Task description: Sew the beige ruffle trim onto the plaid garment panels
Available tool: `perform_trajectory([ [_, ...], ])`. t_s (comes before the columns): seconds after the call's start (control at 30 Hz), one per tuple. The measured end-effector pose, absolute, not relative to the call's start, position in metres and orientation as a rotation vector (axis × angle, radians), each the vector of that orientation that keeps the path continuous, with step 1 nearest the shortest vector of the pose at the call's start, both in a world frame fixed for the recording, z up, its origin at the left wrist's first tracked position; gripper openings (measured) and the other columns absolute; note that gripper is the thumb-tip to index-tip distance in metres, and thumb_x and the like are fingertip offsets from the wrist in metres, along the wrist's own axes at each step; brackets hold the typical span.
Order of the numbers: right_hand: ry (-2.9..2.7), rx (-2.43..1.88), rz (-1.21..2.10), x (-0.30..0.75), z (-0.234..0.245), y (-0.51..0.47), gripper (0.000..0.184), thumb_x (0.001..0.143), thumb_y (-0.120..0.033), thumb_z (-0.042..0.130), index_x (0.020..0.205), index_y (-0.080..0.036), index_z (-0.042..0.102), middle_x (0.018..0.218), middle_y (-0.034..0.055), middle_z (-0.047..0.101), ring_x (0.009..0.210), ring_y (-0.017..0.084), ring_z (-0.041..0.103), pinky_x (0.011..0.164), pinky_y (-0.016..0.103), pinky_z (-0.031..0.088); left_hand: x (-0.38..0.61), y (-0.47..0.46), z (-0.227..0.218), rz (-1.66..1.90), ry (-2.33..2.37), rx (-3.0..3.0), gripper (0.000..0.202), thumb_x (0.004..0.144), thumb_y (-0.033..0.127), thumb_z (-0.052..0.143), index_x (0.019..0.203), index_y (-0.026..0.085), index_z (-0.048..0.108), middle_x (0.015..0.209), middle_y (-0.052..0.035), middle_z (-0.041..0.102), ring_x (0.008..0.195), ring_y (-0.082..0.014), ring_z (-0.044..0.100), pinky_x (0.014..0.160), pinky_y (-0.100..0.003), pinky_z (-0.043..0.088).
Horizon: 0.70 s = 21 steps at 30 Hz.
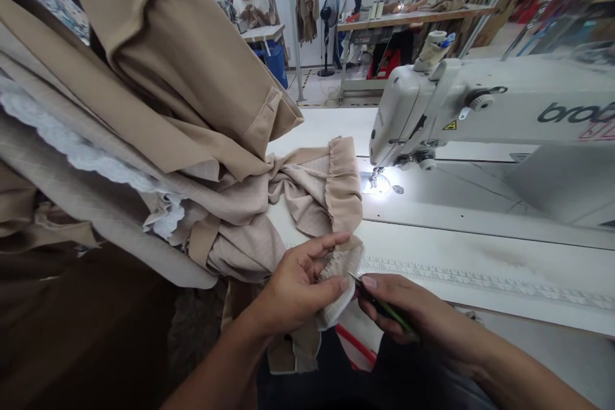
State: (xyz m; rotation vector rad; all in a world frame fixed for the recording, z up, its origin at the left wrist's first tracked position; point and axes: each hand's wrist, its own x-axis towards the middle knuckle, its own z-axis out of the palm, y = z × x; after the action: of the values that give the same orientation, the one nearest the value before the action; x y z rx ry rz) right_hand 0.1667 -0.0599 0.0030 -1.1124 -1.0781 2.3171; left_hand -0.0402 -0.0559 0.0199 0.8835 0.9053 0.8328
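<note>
At the table's front edge, my left hand (303,283) pinches a gathered end of beige fabric (343,262) between thumb and fingers. My right hand (401,304) is closed around thread snips (388,312) with a dark and green handle. Their pointed metal tip touches or nearly touches the fabric beside my left thumb. Behind my hands, a gathered beige cuff (343,182) lies on the white table, joined to a twisted light-beige sleeve (307,189). My right palm is hidden.
A white sewing machine (423,109) stands at the right, its needle area lit. Heaped tan garments (192,70) with white lace (81,141) fill the left side. A printed ruler (461,278) runs along the table (504,237). Farther back, two people sit at workstations near a black fan (329,16).
</note>
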Motion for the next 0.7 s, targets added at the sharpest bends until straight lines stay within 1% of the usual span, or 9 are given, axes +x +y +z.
perform_trajectory([
  [0.1, -1.064, -1.098, 2.314, 0.166, 0.003, -0.059, 0.053, 0.088, -0.068, 0.064, 0.075, -0.016, 0.058, 0.055, -0.0065, 0.04, 0.05, 0.007, 0.025, 0.047, 0.023, 0.016, -0.039, -0.057, 0.017, 0.81, 0.833, 0.89, 0.06, 0.079, 0.013, 0.081, 0.136, 0.02, 0.064, 0.096, -0.0041, 0.078, 0.079, -0.0115, 0.072, 0.071, -0.019, 0.055],
  [0.2, -1.013, -1.05, 2.317, 0.163, 0.005, -0.057, 0.052, 0.083, -0.066, 0.071, 0.075, -0.016, 0.058, 0.059, -0.0062, 0.043, 0.049, 0.005, 0.025, 0.046, 0.023, 0.014, -0.038, -0.055, 0.012, 0.816, 0.77, 0.882, 0.06, 0.078, 0.011, 0.082, 0.134, 0.023, 0.066, 0.112, -0.0055, 0.077, 0.086, -0.013, 0.074, 0.078, -0.021, 0.057],
  [0.27, -0.982, -1.0, 2.302, 0.161, 0.005, -0.056, 0.052, 0.082, -0.064, 0.073, 0.07, -0.017, 0.056, 0.055, -0.0074, 0.041, 0.046, 0.004, 0.022, 0.044, 0.022, 0.011, -0.037, -0.053, 0.011, 0.831, 0.743, 0.879, 0.061, 0.076, 0.01, 0.084, 0.132, 0.025, 0.068, 0.123, -0.0067, 0.074, 0.088, -0.0134, 0.074, 0.077, -0.021, 0.058],
  [0.33, -0.962, -0.967, 2.274, 0.159, 0.004, -0.055, 0.052, 0.082, -0.062, 0.075, 0.066, -0.017, 0.053, 0.051, -0.0087, 0.039, 0.042, 0.003, 0.02, 0.043, 0.023, 0.009, -0.037, -0.051, 0.01, 0.83, 0.732, 0.883, 0.061, 0.075, 0.009, 0.085, 0.132, 0.026, 0.068, 0.13, -0.008, 0.071, 0.09, -0.0137, 0.074, 0.076, -0.02, 0.057],
  [0.47, -0.921, -0.968, 2.246, 0.156, -0.001, -0.056, 0.057, 0.082, -0.063, 0.075, 0.059, -0.018, 0.049, 0.045, -0.0101, 0.033, 0.04, 0.002, 0.018, 0.042, 0.023, 0.008, -0.039, -0.048, 0.011, 0.809, 0.707, 0.879, 0.067, 0.075, 0.011, 0.087, 0.136, 0.026, 0.066, 0.136, -0.0107, 0.068, 0.091, -0.0144, 0.074, 0.077, -0.021, 0.058],
  [0.53, -0.919, -0.973, 2.244, 0.157, -0.002, -0.058, 0.058, 0.083, -0.064, 0.073, 0.059, -0.018, 0.049, 0.045, -0.0094, 0.034, 0.041, 0.003, 0.019, 0.043, 0.023, 0.009, -0.04, -0.048, 0.011, 0.813, 0.683, 0.875, 0.069, 0.075, 0.01, 0.087, 0.137, 0.027, 0.065, 0.139, -0.0116, 0.066, 0.093, -0.0151, 0.074, 0.079, -0.022, 0.058],
  [0.63, -0.932, -0.983, 2.272, 0.16, 0.0, -0.06, 0.053, 0.085, -0.063, 0.071, 0.066, -0.017, 0.054, 0.05, -0.0076, 0.039, 0.044, 0.004, 0.023, 0.044, 0.023, 0.012, -0.04, -0.048, 0.012, 0.835, 0.654, 0.874, 0.07, 0.074, 0.007, 0.086, 0.137, 0.027, 0.065, 0.142, -0.0121, 0.064, 0.1, -0.0168, 0.073, 0.083, -0.023, 0.058],
  [0.7, -0.944, -0.978, 2.29, 0.162, 0.001, -0.059, 0.052, 0.085, -0.064, 0.07, 0.069, -0.017, 0.055, 0.052, -0.0074, 0.04, 0.046, 0.005, 0.023, 0.045, 0.023, 0.013, -0.039, -0.048, 0.011, 0.818, 0.648, 0.865, 0.072, 0.072, 0.006, 0.087, 0.137, 0.027, 0.065, 0.141, -0.0115, 0.064, 0.102, -0.0174, 0.072, 0.084, -0.023, 0.058],
])
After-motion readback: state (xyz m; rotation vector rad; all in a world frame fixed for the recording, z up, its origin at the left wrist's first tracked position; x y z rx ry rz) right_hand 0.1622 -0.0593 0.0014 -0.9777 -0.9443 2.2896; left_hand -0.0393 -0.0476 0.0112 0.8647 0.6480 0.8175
